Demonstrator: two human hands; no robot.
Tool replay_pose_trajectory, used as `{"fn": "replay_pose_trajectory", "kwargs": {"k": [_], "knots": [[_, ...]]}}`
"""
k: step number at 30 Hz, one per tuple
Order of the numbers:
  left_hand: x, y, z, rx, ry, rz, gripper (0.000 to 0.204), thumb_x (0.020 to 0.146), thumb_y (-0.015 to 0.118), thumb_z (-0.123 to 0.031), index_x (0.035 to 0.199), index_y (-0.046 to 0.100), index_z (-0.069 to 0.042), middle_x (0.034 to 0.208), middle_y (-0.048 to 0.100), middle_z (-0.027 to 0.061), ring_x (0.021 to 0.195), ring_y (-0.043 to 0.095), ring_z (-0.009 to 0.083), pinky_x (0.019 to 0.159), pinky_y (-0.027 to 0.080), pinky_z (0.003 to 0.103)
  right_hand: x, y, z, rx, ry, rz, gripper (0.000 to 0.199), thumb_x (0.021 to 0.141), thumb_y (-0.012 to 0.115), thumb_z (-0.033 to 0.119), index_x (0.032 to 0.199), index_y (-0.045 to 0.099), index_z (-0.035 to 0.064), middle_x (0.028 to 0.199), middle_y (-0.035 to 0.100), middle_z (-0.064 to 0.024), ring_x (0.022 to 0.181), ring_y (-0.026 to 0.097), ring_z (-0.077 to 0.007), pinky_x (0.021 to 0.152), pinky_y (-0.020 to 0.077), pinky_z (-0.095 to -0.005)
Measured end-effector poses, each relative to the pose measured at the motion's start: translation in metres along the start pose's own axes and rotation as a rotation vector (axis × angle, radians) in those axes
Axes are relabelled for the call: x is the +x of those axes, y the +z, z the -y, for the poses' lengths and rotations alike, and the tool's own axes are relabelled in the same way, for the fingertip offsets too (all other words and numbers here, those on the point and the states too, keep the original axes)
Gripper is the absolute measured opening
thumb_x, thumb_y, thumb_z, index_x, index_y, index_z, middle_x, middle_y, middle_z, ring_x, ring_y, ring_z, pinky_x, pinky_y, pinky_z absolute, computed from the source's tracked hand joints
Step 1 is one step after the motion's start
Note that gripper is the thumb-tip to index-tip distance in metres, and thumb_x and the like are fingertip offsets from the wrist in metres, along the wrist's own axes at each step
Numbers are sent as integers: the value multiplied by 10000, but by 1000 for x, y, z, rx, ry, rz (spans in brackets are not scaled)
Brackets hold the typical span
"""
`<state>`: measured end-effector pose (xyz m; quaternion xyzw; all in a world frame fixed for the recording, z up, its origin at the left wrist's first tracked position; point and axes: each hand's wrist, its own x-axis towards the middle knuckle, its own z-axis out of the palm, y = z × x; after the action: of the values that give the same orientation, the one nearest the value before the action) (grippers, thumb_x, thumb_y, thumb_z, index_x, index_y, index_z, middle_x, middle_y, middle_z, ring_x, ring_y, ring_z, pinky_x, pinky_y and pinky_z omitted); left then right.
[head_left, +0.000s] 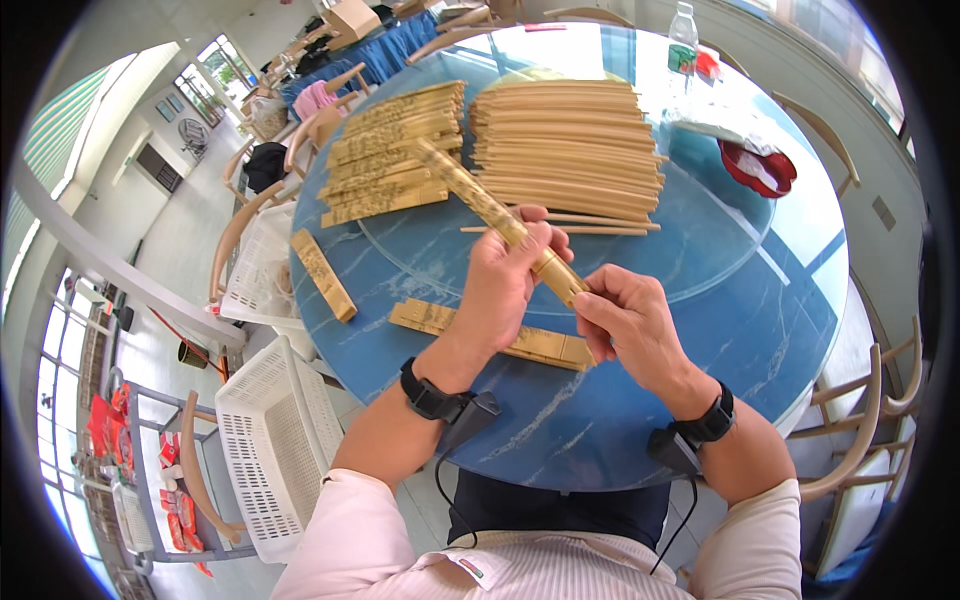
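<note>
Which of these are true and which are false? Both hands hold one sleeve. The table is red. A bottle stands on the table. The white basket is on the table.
1. Both hands hold one sleeve. True: the left hand and right hand grip one long printed paper sleeve.
2. The table is red. False: the table is blue.
3. A bottle stands on the table. True: a clear bottle stands at the far edge.
4. The white basket is on the table. False: the white basket sits beside it, lower down.
</note>
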<state>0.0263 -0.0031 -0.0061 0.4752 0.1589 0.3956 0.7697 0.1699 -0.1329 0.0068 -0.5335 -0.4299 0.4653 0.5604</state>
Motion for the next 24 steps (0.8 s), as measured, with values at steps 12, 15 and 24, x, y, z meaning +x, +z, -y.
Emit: {"fn": "replay_pose_trajectory", "kwargs": {"k": [12,15,24], "knots": [[12,-16,3,253,119,-96,282,984,793,-133,1190,653,-1,1008,746,90,847,739,176,718,637,327,11,-10,-19,-228,-126,-124,196,1063,655,131,917,638,2,713,641,-20,491,539,-64,443,417,-242],[11,-21,-9,259,170,-206,241,982,788,-115,1156,672,6,1011,753,98,824,740,181,704,642,326,10,-13,-15,-279,-229,-142,180,1027,685,124,922,643,-16,707,653,-73,570,588,-121,536,474,-300],[135,-72,-138,196,342,-274,174,1014,745,-127,1116,654,-20,1023,755,126,879,746,237,811,663,368,1,-11,-5,-347,-418,-160,158,984,727,100,938,669,-39,766,699,-178,666,652,-306,617,525,-367]]}}
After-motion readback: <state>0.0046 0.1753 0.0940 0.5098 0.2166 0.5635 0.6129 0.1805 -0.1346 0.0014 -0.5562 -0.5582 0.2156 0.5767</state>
